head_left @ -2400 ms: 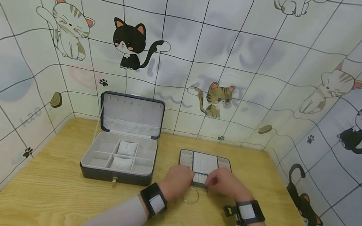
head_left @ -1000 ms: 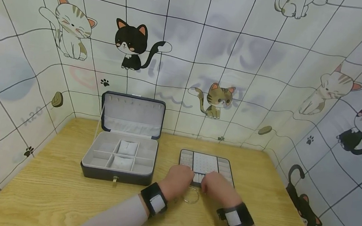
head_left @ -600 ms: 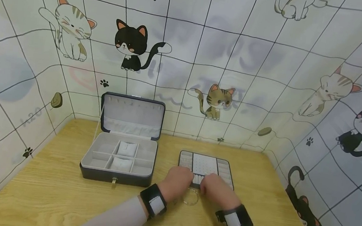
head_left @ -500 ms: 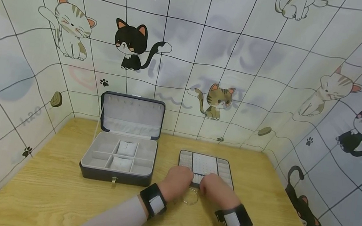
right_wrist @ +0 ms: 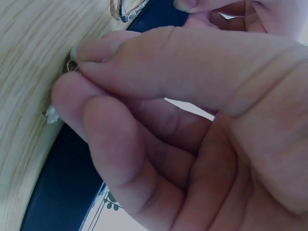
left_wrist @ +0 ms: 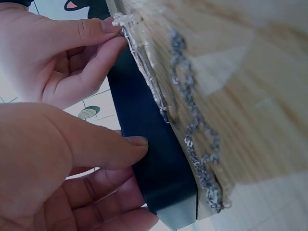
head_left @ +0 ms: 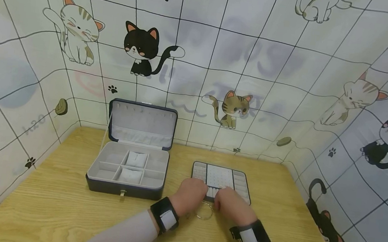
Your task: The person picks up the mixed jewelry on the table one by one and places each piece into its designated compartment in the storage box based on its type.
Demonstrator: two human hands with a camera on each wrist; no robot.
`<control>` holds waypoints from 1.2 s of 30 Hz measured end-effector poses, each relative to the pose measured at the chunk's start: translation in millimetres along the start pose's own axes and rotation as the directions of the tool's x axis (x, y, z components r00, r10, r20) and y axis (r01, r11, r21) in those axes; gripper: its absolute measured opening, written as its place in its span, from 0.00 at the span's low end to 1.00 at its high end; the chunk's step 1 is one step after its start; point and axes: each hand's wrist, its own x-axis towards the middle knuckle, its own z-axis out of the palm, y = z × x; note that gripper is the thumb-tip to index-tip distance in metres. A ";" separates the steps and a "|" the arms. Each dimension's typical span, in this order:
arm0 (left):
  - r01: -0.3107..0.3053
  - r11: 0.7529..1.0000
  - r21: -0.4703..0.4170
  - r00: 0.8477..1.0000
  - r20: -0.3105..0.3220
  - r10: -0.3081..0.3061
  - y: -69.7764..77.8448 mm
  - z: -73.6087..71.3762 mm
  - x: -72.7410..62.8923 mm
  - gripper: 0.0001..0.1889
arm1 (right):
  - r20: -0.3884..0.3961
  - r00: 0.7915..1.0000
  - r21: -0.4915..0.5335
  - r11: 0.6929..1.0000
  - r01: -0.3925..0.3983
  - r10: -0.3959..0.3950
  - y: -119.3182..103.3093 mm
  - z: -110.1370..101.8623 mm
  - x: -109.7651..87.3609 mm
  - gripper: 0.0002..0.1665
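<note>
My left hand grips the front edge of a shallow dark jewelry tray. In the left wrist view its thumb lies on the tray's dark outer side. Right of it, at the same edge, my right hand pinches a small jewelry piece with a thin metal loop, mostly hidden by the fingertips. A sparkling white bit shows just beyond those fingers. Between the wrists a thin bangle lies on the table. In the left wrist view, a silver chain bracelet lies by the tray.
An open dark jewelry box stands to the left, lid raised against the back. Its pale compartments hold two white cushions. The wooden table meets a cat-print curtain behind and at both sides.
My right hand has moved left along the tray's front edge, closer to my left hand, then stayed nearly still. My left hand keeps its place on the tray.
</note>
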 end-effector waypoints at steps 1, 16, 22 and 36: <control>0.000 1.000 -0.001 1.000 0.005 0.001 0.1 0.2 0.1 0.03 | -0.005 1.000 0.000 1.000 0.002 -0.002 -0.1 0.2 -0.3 0.16; 0.001 1.000 0.021 1.000 -0.003 -0.001 1.2 2.3 0.3 0.03 | -0.018 1.000 -0.038 0.999 -0.008 0.007 3.0 4.8 -1.3 0.16; 0.006 1.000 0.018 1.000 -0.009 -0.006 1.0 3.4 0.2 0.04 | -0.020 0.999 -0.056 0.998 0.030 -0.031 2.8 5.2 -1.1 0.16; -0.006 1.000 0.008 1.000 -0.011 0.007 -0.1 4.0 0.1 0.03 | 0.001 1.000 -0.123 0.992 -0.018 0.018 1.2 7.3 1.1 0.15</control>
